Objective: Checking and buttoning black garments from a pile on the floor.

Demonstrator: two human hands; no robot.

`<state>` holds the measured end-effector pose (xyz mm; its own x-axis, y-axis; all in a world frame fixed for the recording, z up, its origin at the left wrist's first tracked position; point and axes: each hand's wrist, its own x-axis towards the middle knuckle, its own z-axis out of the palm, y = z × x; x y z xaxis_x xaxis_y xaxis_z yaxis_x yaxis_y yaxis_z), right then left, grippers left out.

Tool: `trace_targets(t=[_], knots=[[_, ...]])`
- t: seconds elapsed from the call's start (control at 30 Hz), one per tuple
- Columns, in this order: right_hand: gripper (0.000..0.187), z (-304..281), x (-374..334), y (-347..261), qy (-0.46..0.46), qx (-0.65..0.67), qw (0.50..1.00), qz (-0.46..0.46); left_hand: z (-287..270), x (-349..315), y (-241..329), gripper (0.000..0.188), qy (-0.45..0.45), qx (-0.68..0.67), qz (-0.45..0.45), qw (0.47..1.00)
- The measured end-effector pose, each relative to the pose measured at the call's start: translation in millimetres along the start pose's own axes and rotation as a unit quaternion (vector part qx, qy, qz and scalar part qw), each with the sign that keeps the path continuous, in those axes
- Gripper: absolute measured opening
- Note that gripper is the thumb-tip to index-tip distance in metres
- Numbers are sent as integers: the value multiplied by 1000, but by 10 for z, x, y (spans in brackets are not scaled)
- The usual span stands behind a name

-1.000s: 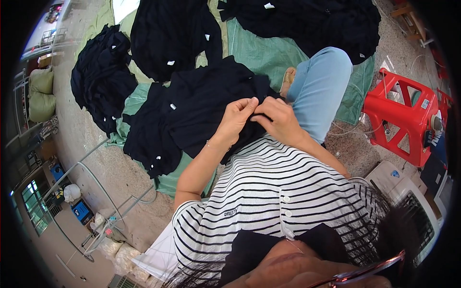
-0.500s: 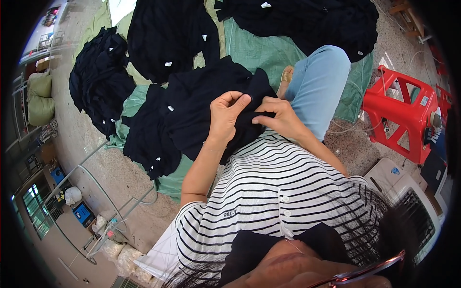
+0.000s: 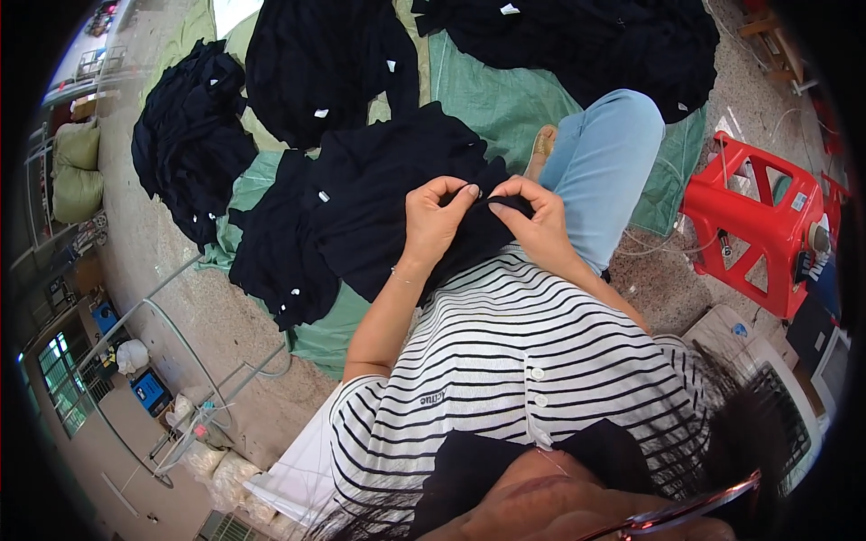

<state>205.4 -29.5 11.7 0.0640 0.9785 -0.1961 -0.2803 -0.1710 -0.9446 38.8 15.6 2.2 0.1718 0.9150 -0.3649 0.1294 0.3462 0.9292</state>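
A dark navy garment [image 3: 383, 171] with a small white label lies spread over my lap. My left hand [image 3: 437, 221] pinches its edge between thumb and forefinger. Close to its right, my right hand [image 3: 534, 219] grips the same cloth, thumb against bent forefinger. A short stretch of the edge runs between the two pinches. Whether anything small sits between the fingertips is too fine to make out. More dark cloth [image 3: 280, 243] with white tags continues left of the garment.
Piles of dark garments [image 3: 194, 135] lie at the left and far side on green sheeting [image 3: 496, 86]. A red plastic stool [image 3: 758, 216] stands at the right. A metal tube frame [image 3: 185, 338] is at the left, and a white box-shaped appliance [image 3: 771, 397] at the lower right.
Both hands have come closer together at the garment's edge. The flap of cloth raised between them has been lowered, and the right hand has turned, still pinching.
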Motion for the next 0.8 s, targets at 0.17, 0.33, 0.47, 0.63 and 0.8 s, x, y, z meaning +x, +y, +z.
trace_targets(t=[0.17,0.33,0.47,0.63,0.8], knots=[[19,-29,59,33,-51,-259,953,-151,-130,-32,0,5,-64,-108,-89,988],[21,10,22,78,-34,-287,938,-190,-129,-71,-4,11,-54,-37,-46,997],[22,18,-3,89,-25,-303,928,-216,-118,-86,2,12,-58,-34,-52,996],[24,42,-30,81,-31,-298,926,-229,-142,-116,24,7,-82,60,-32,994],[27,33,-54,69,-54,-298,930,-210,-155,-172,23,14,-78,158,138,975]])
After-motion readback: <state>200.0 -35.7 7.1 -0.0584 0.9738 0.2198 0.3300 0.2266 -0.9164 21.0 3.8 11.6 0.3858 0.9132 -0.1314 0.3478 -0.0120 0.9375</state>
